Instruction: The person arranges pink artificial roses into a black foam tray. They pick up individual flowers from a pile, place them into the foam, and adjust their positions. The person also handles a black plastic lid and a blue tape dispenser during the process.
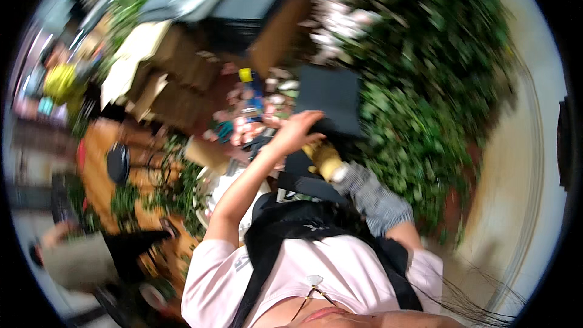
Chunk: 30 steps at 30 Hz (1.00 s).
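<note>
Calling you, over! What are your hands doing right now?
Left hand bare, fingers spread against the dark flat box. Right hand in a yellow glove beneath the box; grip unclear. Picture blurred; green foliage close on the right.

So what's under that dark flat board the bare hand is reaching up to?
The left hand touches the lower edge of the dark flat board. Below it shows the right hand in a yellow glove. Whatever the board itself covers is hidden, and blur obscures the rest.

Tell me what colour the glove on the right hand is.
Yellow glove, with a grey checked sleeve above it; head view.
</note>
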Available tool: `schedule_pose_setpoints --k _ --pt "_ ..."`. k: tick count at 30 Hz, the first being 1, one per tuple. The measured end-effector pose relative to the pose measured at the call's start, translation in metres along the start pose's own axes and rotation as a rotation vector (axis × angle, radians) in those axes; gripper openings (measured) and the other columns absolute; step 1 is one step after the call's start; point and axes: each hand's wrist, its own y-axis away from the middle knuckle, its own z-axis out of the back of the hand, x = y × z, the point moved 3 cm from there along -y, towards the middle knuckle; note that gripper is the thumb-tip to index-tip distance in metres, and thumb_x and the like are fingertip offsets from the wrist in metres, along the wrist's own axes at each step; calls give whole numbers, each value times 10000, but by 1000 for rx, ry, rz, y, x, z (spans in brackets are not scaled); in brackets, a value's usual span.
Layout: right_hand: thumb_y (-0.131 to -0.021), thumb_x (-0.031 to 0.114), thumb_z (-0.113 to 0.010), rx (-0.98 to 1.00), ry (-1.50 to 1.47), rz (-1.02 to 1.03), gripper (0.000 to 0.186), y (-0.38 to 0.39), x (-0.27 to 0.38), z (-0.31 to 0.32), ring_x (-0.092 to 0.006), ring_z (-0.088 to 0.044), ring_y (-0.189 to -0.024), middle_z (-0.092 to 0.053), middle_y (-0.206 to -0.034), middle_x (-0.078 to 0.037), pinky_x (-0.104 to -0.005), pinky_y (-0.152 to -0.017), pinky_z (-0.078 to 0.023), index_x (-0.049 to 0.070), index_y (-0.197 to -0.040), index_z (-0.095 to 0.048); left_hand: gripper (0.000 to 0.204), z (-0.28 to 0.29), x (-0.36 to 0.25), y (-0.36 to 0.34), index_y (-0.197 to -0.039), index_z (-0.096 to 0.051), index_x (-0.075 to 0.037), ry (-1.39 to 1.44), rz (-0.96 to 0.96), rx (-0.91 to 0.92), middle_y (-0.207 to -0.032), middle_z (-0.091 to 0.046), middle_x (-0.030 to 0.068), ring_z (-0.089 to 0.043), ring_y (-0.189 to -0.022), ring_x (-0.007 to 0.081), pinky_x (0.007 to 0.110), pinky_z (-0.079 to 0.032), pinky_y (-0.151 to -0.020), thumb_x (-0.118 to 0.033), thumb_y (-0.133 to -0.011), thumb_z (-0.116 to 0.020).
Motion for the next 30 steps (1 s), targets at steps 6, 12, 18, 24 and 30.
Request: schedule_pose_setpoints --k 6,12,18,24,30 --pt "-809 461 -769 -142 185 27 986 11 -5 -13 -303 -407 -1410 -356 -1596 -134 -435 -1087 -382 75 -1567 -270 286 228 31 48 -1133 -697 -19 -298 319 -497 -1045 -729 148 -693 -1000 322 413 -544 -887 -143 -877 -727" --pt "-740 491 -810 -178 193 43 1030 12 0 -5 -300 -460 -1356 -407 -1558 -151 -410 -1064 -411 77 -1544 -317 572 343 188 155 -1353 -536 -12 -940 711 -478 -1354 -586 177 -576 -1214 336 454 -475 -1005 -370 -931 -682" --pt "-756 495 -794 -154 212 35 1008 15 1 6 -293 -488 -1323 -411 -1555 -153 -398 -1043 -419 75 -1544 -326 327 303 218 168 -1209 -673 -107 -1219 703 -467 -1336 -622 92 -566 -1247 265 417 -438 -1042 -210 -898 -667" --pt "-767 503 -780 -131 191 16 1010 13 -6 -2 -287 -498 -1281 -445 -1517 -143 -415 -1019 -416 64 -1548 -314 233 279 120 138 -1096 -724 -123 -1218 404 -734 -1320 -642 49 -585 -1220 245 398 -442 -1033 -264 -911 -716" --pt "-767 498 -787 -141 205 28 1017 16 5 9 -276 -490 -1302 -424 -1545 -125 -400 -1038 -412 88 -1559 -299 710 309 192 171 -1435 -504 -143 -1231 733 -599 -1467 -500 103 -473 -1339 277 431 -400 -1072 -377 -829 -789"
